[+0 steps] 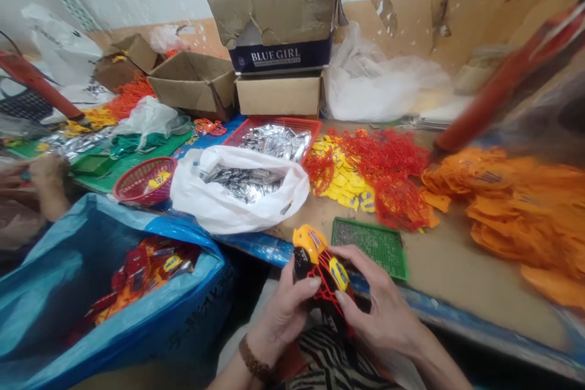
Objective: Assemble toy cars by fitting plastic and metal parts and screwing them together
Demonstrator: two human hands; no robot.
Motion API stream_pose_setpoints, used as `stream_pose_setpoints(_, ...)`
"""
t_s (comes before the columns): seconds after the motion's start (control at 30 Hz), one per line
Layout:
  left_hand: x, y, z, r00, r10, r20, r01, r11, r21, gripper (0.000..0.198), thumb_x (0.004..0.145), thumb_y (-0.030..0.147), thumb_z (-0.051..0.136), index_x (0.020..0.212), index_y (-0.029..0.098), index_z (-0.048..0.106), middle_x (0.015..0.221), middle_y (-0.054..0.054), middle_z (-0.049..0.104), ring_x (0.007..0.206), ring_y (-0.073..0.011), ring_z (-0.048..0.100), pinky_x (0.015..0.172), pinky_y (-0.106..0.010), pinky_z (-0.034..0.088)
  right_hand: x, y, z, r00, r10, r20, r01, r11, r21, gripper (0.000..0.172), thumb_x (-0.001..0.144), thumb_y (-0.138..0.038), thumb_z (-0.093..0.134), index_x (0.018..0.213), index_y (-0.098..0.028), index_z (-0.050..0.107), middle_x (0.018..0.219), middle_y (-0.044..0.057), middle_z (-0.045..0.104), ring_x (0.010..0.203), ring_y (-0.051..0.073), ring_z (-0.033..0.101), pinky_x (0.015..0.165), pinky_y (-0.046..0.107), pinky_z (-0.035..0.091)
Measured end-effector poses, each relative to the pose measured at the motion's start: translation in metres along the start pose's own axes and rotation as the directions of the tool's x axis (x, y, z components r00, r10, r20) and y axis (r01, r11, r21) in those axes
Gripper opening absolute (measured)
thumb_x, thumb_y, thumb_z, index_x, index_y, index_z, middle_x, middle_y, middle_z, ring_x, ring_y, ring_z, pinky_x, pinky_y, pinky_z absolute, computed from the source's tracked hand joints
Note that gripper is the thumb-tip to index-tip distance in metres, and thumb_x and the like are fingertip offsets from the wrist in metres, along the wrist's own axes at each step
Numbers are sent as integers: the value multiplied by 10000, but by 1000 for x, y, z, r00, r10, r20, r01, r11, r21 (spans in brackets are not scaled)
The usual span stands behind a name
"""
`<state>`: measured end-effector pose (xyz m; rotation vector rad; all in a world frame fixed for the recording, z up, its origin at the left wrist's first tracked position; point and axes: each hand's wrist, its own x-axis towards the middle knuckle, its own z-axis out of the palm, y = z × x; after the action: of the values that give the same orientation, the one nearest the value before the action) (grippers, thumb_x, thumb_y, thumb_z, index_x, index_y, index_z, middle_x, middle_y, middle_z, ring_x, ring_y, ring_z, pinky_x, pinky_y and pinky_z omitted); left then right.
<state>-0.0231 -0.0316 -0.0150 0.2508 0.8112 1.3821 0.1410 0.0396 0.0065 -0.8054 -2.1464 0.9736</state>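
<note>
Close to my lap, my left hand (289,311) and my right hand (372,295) hold one plastic toy (322,268) between them. It has an orange shell on top, black parts with white print, red lattice and a yellow piece with a blue mark. The left thumb presses on the lattice from the left. On the right, my fingers and thumb grip the side by the yellow piece. Just beyond the right hand lies a green tray (393,250) of tiny grey bits on the table edge. The toy's underside is hidden.
A white bag (205,201) of silvery pieces stands ahead, by a red basket (121,186). Red lattice parts (402,195), yellow pieces (338,177) and orange shells (512,207) lie rightward. A blue sack (192,292) is at left, near another person's hand (48,183). An orange post (507,85) rises right.
</note>
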Motion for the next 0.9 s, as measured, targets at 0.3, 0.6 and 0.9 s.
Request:
stream_pose_setpoints(0.3, -1, 2, -17, 999, -2, 50, 6, 996, -90, 520, 685, 271, 854, 1157, 191, 652, 1030, -85, 722, 908, -229, 684, 837, -347, 526, 106, 0, -4, 979, -151, -134, 139, 986, -92, 117, 871, -247, 586, 962, -191, 634, 835, 24, 684, 721, 150, 656, 666, 275, 567)
stream_pose_setpoints(0.6, -18, 7, -39, 999, -34, 28, 38, 990, -133, 579, 722, 306, 797, 1270, 236, 622, 1185, -127, 689, 1203, -362, 602, 1011, -490, 450, 240, 2, 95, 931, 13, 366, 156, 890, -429, 99, 914, -154, 590, 968, -142, 673, 998, 51, 699, 926, 177, 664, 863, 357, 552)
stream_pose_setpoints(0.9, -23, 15, -55, 997, 26, -70, -41, 976, -216, 652, 708, 259, 799, 1326, 236, 591, 1226, -128, 675, 1250, -387, 568, 1106, -560, 353, 256, 16, 127, 924, 233, 302, -58, 868, -493, 244, 950, -336, 610, 1088, -138, 638, 1080, 69, 666, 964, 189, 659, 860, 398, 566)
